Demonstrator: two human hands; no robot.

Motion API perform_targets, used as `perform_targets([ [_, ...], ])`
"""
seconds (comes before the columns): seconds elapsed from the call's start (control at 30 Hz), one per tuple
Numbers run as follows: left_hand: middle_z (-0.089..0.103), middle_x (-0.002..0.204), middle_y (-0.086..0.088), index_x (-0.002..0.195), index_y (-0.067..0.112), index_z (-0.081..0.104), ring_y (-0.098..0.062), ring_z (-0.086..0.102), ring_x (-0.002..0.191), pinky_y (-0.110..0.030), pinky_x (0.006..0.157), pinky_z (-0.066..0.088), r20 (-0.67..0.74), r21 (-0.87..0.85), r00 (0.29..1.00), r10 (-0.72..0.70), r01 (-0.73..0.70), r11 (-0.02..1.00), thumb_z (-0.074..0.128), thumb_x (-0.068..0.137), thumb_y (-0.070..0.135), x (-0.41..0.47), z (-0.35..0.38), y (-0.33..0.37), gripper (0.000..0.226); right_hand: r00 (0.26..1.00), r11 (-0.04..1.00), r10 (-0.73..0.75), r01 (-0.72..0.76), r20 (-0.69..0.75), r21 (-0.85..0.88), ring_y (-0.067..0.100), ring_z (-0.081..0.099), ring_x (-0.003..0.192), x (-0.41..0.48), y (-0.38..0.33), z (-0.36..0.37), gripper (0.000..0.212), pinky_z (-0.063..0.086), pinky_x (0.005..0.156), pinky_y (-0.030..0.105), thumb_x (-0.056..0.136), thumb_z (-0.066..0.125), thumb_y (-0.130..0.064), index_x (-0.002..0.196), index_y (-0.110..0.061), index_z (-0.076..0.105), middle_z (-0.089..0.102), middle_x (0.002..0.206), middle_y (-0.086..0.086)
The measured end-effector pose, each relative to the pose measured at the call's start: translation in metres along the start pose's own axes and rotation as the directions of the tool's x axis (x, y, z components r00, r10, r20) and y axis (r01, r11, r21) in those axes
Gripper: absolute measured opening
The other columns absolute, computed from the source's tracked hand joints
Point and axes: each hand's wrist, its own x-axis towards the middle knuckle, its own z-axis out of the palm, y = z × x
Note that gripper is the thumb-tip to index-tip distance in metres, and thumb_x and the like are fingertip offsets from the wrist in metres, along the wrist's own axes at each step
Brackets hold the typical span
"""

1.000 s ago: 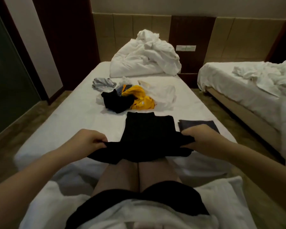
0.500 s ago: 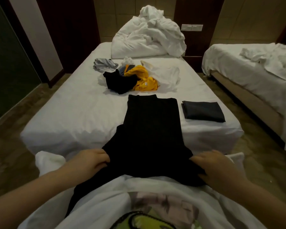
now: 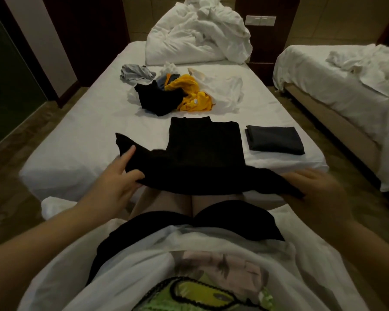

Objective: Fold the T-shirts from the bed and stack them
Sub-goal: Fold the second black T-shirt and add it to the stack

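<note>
1. Lighting's dim and yellowish.
2. White-sheeted bed (image 3: 81,135) runs up the middle, with a crumpled white duvet (image 3: 195,37) piled at its far end.
3. Second bed (image 3: 319,86) on the right, with messy white bedding.
4. Tan wall panels (image 3: 323,16) up top, plus a switch plate (image 3: 260,20) on dark wood.
5. Brownish floor (image 3: 16,140) lower left, and a dark glass pane (image 3: 7,86) at the left edge.

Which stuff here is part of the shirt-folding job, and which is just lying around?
Job:
black shirt, near edge held by left hand and right hand
folded dark shirt
heap of unfolded clothes
bed under them

Lying about:
crumpled white bedding
second bed
wall switch
</note>
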Motion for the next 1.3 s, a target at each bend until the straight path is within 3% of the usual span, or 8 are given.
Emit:
perform_targets([
  [0.17,0.048,0.13,-0.033,0.083,0.029,0.049,-0.044,0.065,0.094,-0.026,0.065,0.04,0.2,-0.042,0.979,0.031,-0.023,0.999,0.068,0.068,0.008,-0.02,0.013,0.001,0.032,0.96,0.982,-0.151,0.174,0.237,-0.079,0.013,0.062,0.06,-0.015,-0.016,0.004,0.028,0.044,0.06,0.023,0.071,0.047,-0.033,0.073,-0.02,0.072,0.065,0.067,-0.005],
  [0.3,0.064,0.114,-0.011,0.082,0.031,0.04,-0.015,0.049,0.122,-0.03,0.066,0.046,0.292,-0.177,0.956,-0.025,0.08,0.981,0.067,0.081,0.005,-0.05,0.039,-0.006,0.038,0.877,0.988,-0.136,0.155,0.46,-0.003,0.013,0.062,0.058,-0.038,-0.014,0.021,0.028,0.053,0.057,0.026,0.07,0.045,-0.038,0.069,-0.025,0.07,0.065,0.066,-0.01],
  [0.4,0.061,0.074,0.012,0.082,0.034,0.043,0.003,0.058,0.078,-0.021,0.065,0.044,0.371,-0.238,0.927,-0.055,0.152,0.959,0.06,0.083,0.019,-0.042,0.034,-0.016,0.022,0.796,0.997,-0.061,0.023,0.602,0.07,0.012,0.06,0.06,-0.037,-0.02,0.023,0.017,0.044,0.055,0.022,0.072,0.052,-0.033,0.072,-0.025,0.067,0.063,0.07,-0.009],
  [0.63,0.061,0.079,0.005,0.101,0.031,0.064,-0.014,0.059,0.069,-0.024,0.065,0.047,0.922,-0.121,0.384,-0.054,0.416,0.901,0.056,0.071,0.054,0.028,-0.019,-0.044,0.038,0.139,0.871,-0.124,-0.46,0.983,0.174,-0.004,0.057,0.101,0.037,0.007,-0.015,0.025,0.044,0.091,0.015,0.088,0.056,-0.044,0.112,-0.04,0.062,0.063,0.113,-0.02],
  [0.73,0.068,0.089,0.009,0.086,0.044,0.063,-0.014,0.064,0.089,-0.029,0.085,0.049,0.864,-0.045,0.486,-0.128,0.327,0.944,0.054,0.068,0.058,0.069,-0.02,-0.043,0.024,0.215,0.743,-0.098,-0.634,0.972,0.216,0.004,0.063,0.098,0.08,0.024,0.0,0.029,0.048,0.092,0.018,0.083,0.049,-0.043,0.103,-0.031,0.066,0.069,0.107,-0.005],
  [0.97,0.063,0.113,-0.009,0.118,0.014,0.059,-0.025,0.056,0.106,-0.028,0.082,0.041,0.598,-0.053,0.73,-0.332,0.449,0.892,0.05,0.095,0.031,0.186,0.053,-0.055,0.031,0.377,0.571,0.041,-0.769,0.925,0.288,0.006,0.062,0.087,0.163,0.064,0.118,0.027,0.047,0.082,0.018,0.099,0.043,-0.021,0.117,-0.016,0.062,0.068,0.098,-0.001],
  [1.07,0.058,0.125,-0.012,0.126,0.011,0.051,-0.028,0.053,0.113,-0.033,0.09,0.041,0.576,-0.103,0.703,-0.417,0.568,0.816,0.047,0.096,0.033,0.208,0.093,-0.073,0.038,0.408,0.542,0.082,-0.784,0.909,0.303,-0.004,0.063,0.073,0.179,0.083,0.171,0.025,0.044,0.062,0.005,0.098,0.046,-0.018,0.117,-0.012,0.061,0.066,0.091,-0.004],
  [1.3,0.056,0.125,-0.016,0.13,0.005,0.041,-0.032,0.054,0.11,-0.036,0.088,0.043,0.551,-0.143,0.604,-0.576,0.749,0.647,0.043,0.097,0.032,0.246,0.167,-0.114,0.043,0.453,0.489,0.214,-0.817,0.866,0.306,0.006,0.057,0.085,0.202,0.136,0.267,0.025,0.046,0.071,0.01,0.097,0.047,-0.01,0.118,-0.014,0.059,0.061,0.102,-0.001],
])
